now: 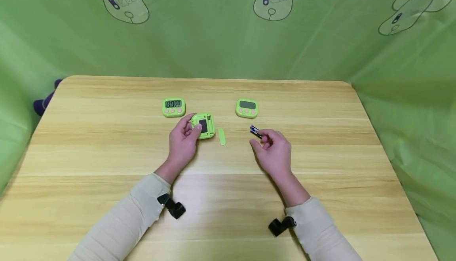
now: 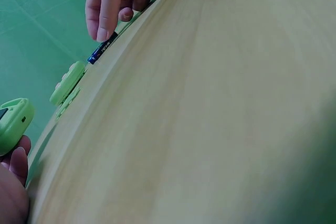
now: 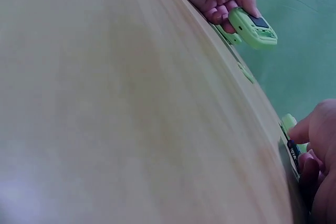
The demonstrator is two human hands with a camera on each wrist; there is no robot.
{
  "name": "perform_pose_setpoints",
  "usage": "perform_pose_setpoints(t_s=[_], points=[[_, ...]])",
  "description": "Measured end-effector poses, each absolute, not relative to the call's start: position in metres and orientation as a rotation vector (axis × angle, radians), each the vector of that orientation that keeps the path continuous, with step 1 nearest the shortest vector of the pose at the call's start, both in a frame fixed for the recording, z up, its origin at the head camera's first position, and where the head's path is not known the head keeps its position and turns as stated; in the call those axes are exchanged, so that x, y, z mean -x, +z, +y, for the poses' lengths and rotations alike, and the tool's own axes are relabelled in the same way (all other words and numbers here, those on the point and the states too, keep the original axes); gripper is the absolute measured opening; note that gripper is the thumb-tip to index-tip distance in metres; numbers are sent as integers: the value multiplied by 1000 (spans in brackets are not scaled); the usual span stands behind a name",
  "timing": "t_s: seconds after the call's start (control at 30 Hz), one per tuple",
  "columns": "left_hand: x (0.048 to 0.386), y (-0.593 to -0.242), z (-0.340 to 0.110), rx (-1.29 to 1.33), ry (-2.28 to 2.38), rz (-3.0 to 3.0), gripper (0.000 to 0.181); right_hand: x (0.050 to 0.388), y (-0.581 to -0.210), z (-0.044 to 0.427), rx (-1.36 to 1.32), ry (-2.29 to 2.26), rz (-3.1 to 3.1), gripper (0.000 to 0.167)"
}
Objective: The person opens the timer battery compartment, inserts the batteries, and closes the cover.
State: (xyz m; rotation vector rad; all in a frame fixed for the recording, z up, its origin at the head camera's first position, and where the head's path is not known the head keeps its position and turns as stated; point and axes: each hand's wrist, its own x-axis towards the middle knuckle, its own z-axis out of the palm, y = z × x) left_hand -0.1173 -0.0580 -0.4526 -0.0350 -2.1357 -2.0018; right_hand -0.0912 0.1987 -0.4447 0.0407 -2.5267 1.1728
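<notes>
My left hand (image 1: 182, 138) holds a green timer (image 1: 210, 126) above the table with its back towards the head camera. The thumb lies across the dark patch on that back, and the battery slot is uncovered. A narrow green battery cover (image 1: 222, 136) lies on the table just right of this timer. Over to the right, my right hand (image 1: 276, 152) has bent fingers around the ends of two dark blue batteries (image 1: 254, 130), low over the tabletop. In the right wrist view, a battery (image 3: 293, 151) shows between the fingers; part of it is hidden.
Behind my left hand stands a green timer (image 1: 173, 107) showing zeros. A second green timer (image 1: 247, 108) with a blank screen lies beyond the batteries. The wooden table (image 1: 228, 213) ends at a green curtain (image 1: 213, 47) at the back and sides.
</notes>
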Motion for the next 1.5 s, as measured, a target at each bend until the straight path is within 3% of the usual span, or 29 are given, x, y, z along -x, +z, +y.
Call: perform_pose_setpoints(t_s=[0.33, 0.63, 1.07, 1.3, 1.5], points=[[118, -455, -59, 61, -1980, -2130, 34, 95, -444, 200, -19, 1027, -2646, 11], [118, -452, -59, 57, -2001, -2117, 35, 92, -439, 194, -117, 1011, -2761, 13], [116, -450, -59, 54, -2012, -2140, 37, 97, -446, 161, -196, 1717, -2273, 12], [103, -418, -57, 92, -2009, -2147, 35, 107, -436, 139, -234, 1919, -2170, 12], [107, -426, -56, 111, -1993, -2146, 35, 106, -421, 122, -243, 2023, -2062, 23]])
